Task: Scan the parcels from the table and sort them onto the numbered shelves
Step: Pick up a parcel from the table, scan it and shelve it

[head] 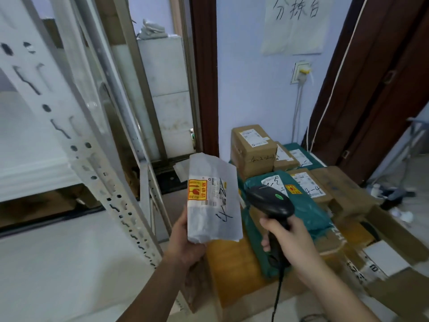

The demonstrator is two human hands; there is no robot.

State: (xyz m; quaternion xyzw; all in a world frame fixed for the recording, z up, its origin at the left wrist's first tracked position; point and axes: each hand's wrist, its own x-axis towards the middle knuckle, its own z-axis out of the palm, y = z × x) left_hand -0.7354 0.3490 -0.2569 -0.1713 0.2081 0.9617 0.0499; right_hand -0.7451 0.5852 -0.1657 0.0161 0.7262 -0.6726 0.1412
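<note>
Holding white parcel (212, 201) label-up in left hand (185, 242); right hand (290, 240) gripped scanner (270, 203). Head needed tilting toward barcode.

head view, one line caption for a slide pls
Left hand holds a white parcel up to the scanner gripped in the right hand.

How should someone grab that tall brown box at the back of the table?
Probably from above, with fingers down its two bare side walls. The tall brown box stands upright above the parcels around it, so its top half is free. A smaller box crowds its right side lower down, and the wall is close behind, so a low or rear approach looks blocked.
</note>
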